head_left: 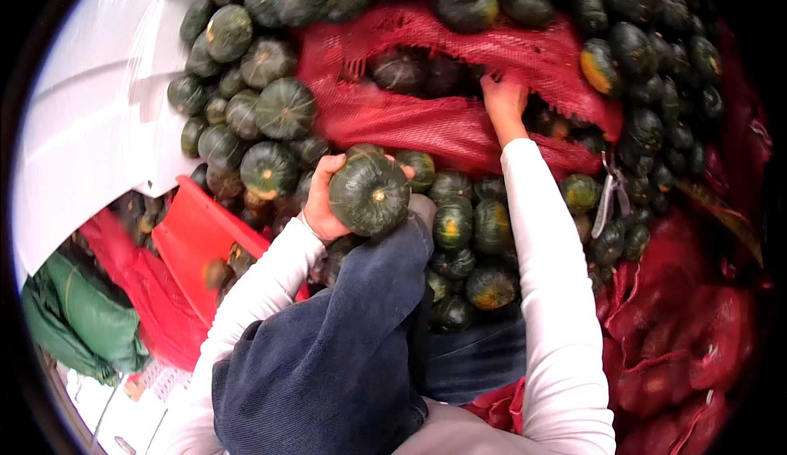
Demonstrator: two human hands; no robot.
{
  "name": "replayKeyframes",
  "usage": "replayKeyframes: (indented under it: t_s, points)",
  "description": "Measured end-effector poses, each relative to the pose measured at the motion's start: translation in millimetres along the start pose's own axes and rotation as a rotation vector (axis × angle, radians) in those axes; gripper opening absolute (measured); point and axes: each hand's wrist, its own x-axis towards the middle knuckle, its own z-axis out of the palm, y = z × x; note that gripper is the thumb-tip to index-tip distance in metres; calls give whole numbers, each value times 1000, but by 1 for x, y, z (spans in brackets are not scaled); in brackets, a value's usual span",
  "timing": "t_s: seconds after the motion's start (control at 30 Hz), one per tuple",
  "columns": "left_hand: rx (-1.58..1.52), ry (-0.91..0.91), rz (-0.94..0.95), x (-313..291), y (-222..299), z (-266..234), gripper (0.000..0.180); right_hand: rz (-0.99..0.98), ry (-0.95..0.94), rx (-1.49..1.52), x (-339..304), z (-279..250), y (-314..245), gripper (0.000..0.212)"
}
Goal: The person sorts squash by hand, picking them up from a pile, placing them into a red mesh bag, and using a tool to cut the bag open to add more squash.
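My left hand (pixel 321 201) is wrapped around a round dark-green squash (pixel 370 193) with a pale stem spot, holding it above my raised knee. Farther off to the right, my right hand (pixel 504 104) reaches into a long torn opening in a red mesh sack (pixel 402 131). Its fingers are curled at the opening's upper edge, and the tips are hidden, so whatever they grip does not show. Inside the opening, next to that hand, lie more squashes (pixel 400 70).
Heaped squashes (pixel 285 109) surround the sack. A red plastic crate (pixel 201 234) stands at left beside a white panel (pixel 106 86) and a green sack (pixel 102 316). A metal tool (pixel 607 201) rests near my right forearm. Filled red mesh sacks (pixel 680 332) lie at right.
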Motion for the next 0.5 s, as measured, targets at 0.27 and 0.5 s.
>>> replayKeyframes:
  t_s: [0.27, 0.5]
  points:
    - [-101, 246, 272, -56, 13, -28, 64, 380, 277, -332, 16, 80, -17, 104]
    - [-130, 11, 297, -52, -35, -32, 33, 285, 47, -450, 9, -9, 44, 71]
